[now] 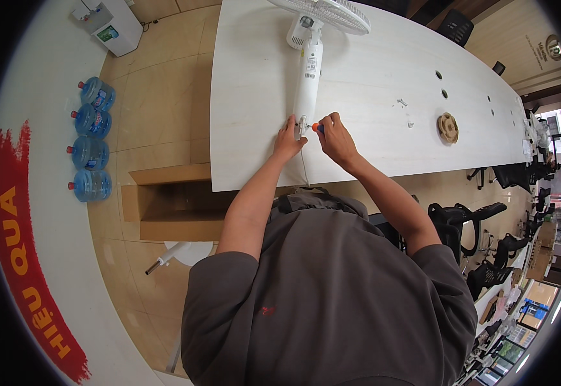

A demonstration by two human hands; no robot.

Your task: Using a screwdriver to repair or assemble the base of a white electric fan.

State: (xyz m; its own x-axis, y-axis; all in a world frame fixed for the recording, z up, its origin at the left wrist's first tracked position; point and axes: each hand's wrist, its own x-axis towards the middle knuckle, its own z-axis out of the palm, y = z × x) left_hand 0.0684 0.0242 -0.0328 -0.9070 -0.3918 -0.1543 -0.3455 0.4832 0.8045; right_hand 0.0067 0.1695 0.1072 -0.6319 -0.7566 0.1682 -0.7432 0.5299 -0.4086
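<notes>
A white electric fan (308, 77) lies on the white table, its round grille at the far end and the lower end of its neck toward me. My left hand (288, 139) is closed around that lower end, steadying it from the left side. In my right hand (337, 139) is a screwdriver with an orange and dark handle (317, 127). Its shaft points left at the side of the fan's neck, where the tip meets a small fitting too fine to make out. A thin cord (304, 168) runs from the neck over the table's near edge.
On the white table (370, 141), small loose parts (410, 125) and a round tan cardboard piece (448, 128) lie to the right. An open cardboard box (180, 228) stands on the floor at left, near a white pole and base (187, 253). Several blue water bottles (92, 154) line the wall.
</notes>
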